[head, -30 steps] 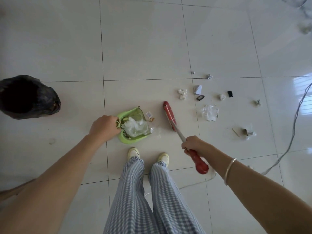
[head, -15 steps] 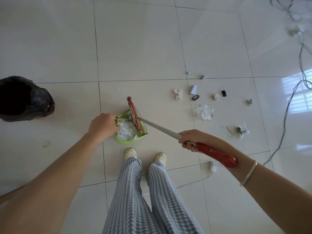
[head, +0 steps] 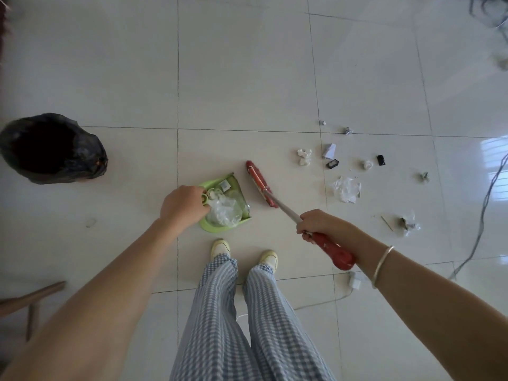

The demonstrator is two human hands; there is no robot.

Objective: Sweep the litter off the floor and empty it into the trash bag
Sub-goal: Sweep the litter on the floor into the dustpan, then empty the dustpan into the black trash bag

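In the head view, your left hand grips the handle of the green dustpan, which sits just ahead of your shoes with clear plastic and scraps already inside. Your right hand is closed round the red broom, its head just right of the dustpan's mouth. Most of the litter lies scattered farther right of the dustpan. The open black trash bag stands well to its left.

Press the dustpan's lip flat, then pull short, low strokes toward the mouth; the light wrappers will likely skitter. Watch the grey cable beyond the litter and the white plug behind and right of the dustpan. Bare tiles run from the dustpan to the bag.
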